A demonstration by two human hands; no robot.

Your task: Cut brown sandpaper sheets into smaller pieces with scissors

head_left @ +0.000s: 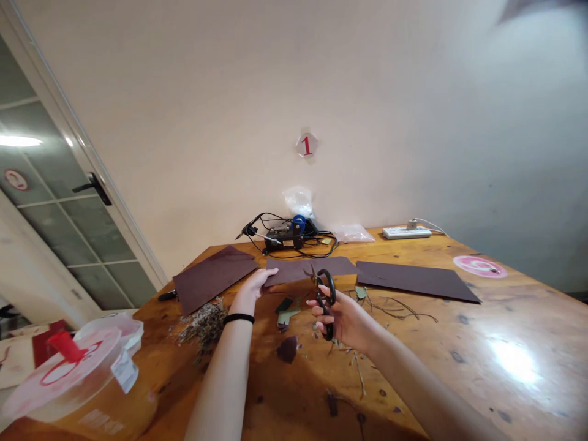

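My left hand pinches the left end of a dark purple sheet of paper, thumb on top. In my right hand is a pair of black-handled scissors, its fingers through the loops. The blades stand apart and point up and left, over the front part of the sheet; whether they touch it I cannot tell. Below the hands lie a dark paper scrap and greenish scraps. A bunch of dried flowers rests left of my left forearm.
Dark sheets lie at left and right. Behind are a black device with cables, plastic bags and a power strip. Dry stems lie to the right. A lidded plastic tub stands front left.
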